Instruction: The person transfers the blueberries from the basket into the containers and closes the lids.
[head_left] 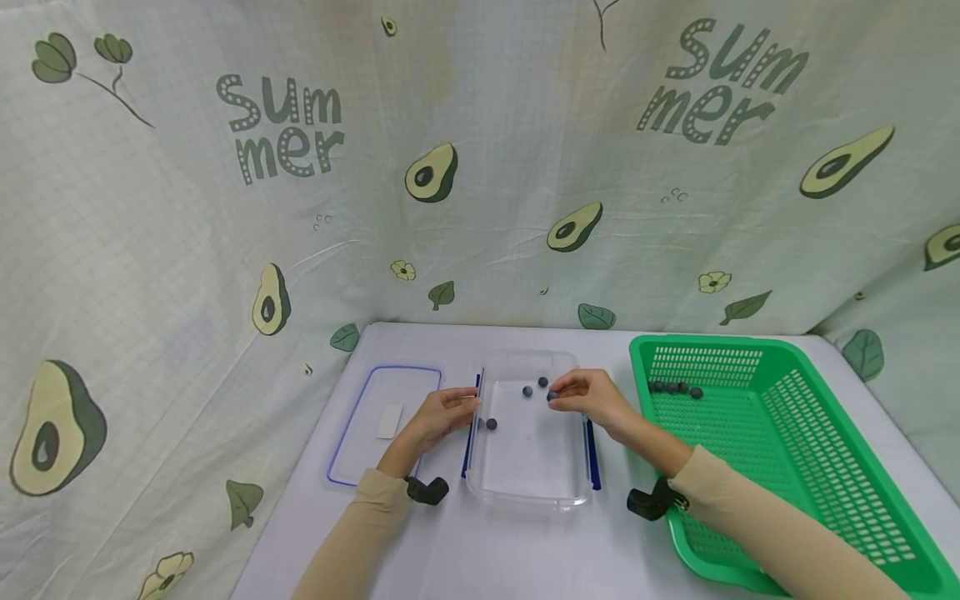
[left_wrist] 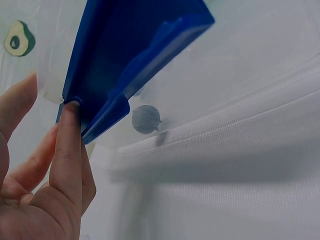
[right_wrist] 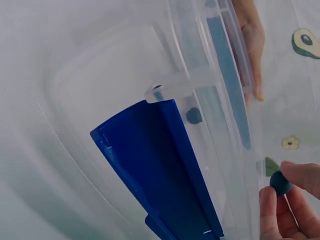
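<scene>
A clear plastic container (head_left: pixel 528 492) with blue side clips (head_left: pixel 472 433) sits mid-table. Three dark blue berries lie in it: one near the left wall (head_left: pixel 491 424) and two at the far end (head_left: pixel 527 391). My left hand (head_left: pixel 461 406) rests with straight fingers against the left clip (left_wrist: pixel 125 65); one berry (left_wrist: pixel 146 119) shows through the wall there. My right hand (head_left: pixel 561 392) hovers over the container's far right part and pinches a berry (head_left: pixel 552 396) between thumb and fingertips. The right wrist view shows that pinched berry (right_wrist: pixel 281 182) beside the right clip (right_wrist: pixel 160 175).
The container's lid (head_left: pixel 375 450), blue-rimmed, lies flat to the left. A green mesh basket (head_left: pixel 787 450) stands on the right with several dark berries (head_left: pixel 675 388) at its far end. An avocado-print cloth (head_left: pixel 480 167) walls the white table (head_left: pixel 525 550) on three sides.
</scene>
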